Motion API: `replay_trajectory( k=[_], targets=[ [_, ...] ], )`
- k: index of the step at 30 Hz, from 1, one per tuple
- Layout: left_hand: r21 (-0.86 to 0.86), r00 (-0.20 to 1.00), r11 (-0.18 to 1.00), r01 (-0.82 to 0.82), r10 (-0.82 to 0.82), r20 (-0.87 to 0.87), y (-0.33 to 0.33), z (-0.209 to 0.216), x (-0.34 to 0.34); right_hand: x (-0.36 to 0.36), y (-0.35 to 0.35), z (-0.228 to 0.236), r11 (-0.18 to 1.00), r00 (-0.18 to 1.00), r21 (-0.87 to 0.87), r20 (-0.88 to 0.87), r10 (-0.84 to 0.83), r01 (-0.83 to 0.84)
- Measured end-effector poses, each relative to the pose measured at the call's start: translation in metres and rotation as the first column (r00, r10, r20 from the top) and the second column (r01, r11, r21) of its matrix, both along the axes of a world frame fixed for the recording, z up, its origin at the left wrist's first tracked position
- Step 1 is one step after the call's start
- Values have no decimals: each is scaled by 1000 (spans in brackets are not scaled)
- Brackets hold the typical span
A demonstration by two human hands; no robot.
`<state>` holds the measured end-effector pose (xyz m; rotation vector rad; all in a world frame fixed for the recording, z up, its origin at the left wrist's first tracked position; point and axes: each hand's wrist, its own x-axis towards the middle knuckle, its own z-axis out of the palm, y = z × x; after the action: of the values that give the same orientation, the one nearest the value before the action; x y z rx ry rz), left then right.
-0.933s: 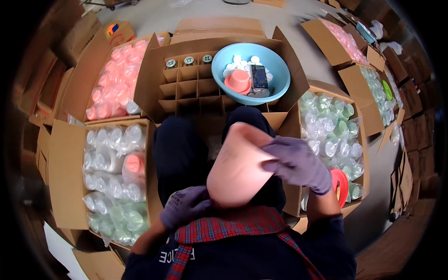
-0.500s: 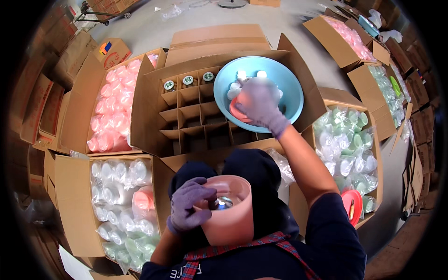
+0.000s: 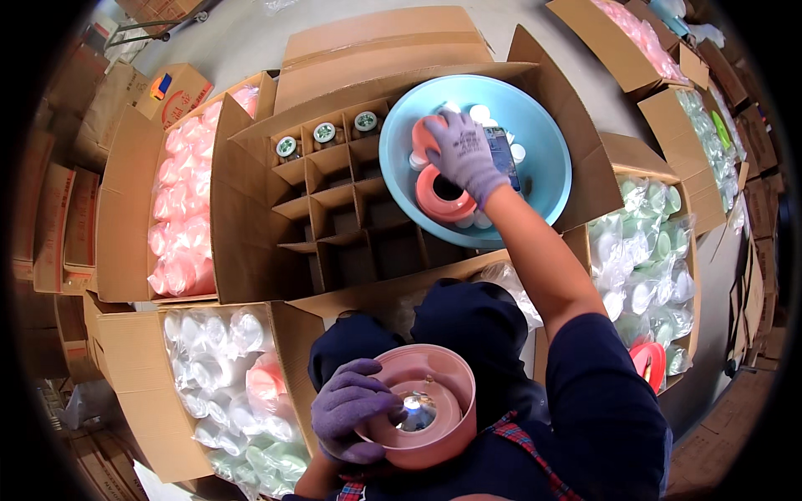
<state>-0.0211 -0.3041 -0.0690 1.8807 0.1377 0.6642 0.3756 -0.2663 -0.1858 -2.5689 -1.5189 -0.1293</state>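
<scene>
On my lap sits a pink plastic tub [image 3: 464, 409], tilted so its inside shows. My left hand [image 3: 355, 409], in a purple glove, is closed over its left rim. Inside the tub is a smaller pink round part with a shiny silvery piece [image 3: 417, 411] in its middle. My right hand [image 3: 464, 154], also gloved, reaches into a light blue basin [image 3: 547, 200] and has its fingers closed on a pink plastic part [image 3: 424, 138]. Beside that hand lie a pink ring-shaped part [image 3: 426, 194], several white caps [image 3: 479, 113] and a dark phone-like device [image 3: 501, 150].
The basin rests on a large divided carton [image 3: 309, 242], where jars with patterned lids [image 3: 324, 132] stand in the far row. Around it are cartons of bagged pink cups [image 3: 182, 200], white cups [image 3: 205, 367] and green cups [image 3: 639, 250]. A red dish [image 3: 656, 361] lies at the right.
My right hand has shifted in the basin, uncovering the pink ring and the phone-like device. The tub has tipped, showing more of its inside. The whole view has shifted slightly.
</scene>
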Motion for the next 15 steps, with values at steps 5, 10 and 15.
replay_trajectory(
  k=[5,10,15],
  targets=[
    [-9,998,998,59,-59,34,-4,-6,-4,-13,-57,-40,999,984,-50,-178,8,-17],
    [-484,931,829,-281,358,73,-13,4,-9,-65,-63,61,863,992,491,93,82,-117],
    [-346,913,847,-404,349,-212,37,23,41,-89,-40,45,921,990,364,35,134,-137]
  ],
)
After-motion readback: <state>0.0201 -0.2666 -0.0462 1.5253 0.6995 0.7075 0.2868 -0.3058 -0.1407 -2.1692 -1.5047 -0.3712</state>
